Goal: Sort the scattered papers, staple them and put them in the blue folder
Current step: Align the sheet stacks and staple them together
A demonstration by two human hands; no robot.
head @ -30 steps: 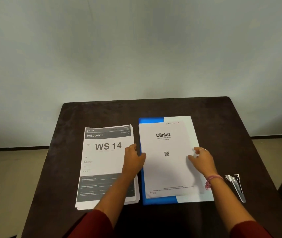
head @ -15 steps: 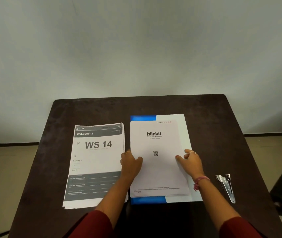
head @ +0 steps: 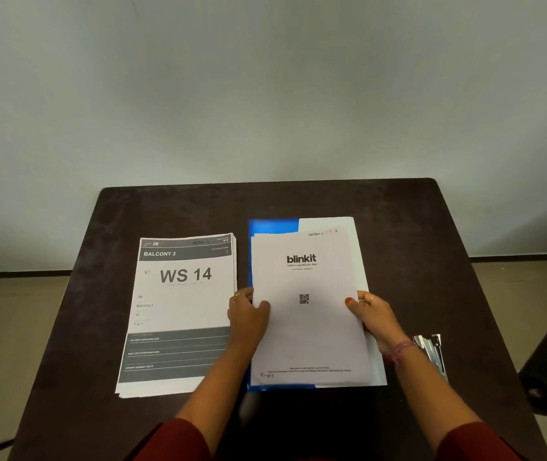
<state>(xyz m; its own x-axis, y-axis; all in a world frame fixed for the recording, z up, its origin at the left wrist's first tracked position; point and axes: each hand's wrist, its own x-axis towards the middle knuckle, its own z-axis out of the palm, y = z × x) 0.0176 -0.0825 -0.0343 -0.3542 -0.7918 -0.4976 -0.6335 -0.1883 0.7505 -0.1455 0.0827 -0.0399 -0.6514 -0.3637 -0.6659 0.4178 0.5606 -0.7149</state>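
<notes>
White blinkit stack (head: 308,327) gripped between both hands (head: 249,314).

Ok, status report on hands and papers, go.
Left hand and right hand grip blinkit stack by its sides. Stack over blue folder. Stapler untouched. Nothing blocking.

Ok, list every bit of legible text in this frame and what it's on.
"BALCONY 2", "WS 14", "2B", "Balcony 2", "14", "1 of 1": top sheet of left stack.
"blinkit", "India's Last Minute App", handwritten "SECTION 1": held stack, gripped by left hand and right hand.
Dark-band lines, footer, red scribbles: too small.
</notes>
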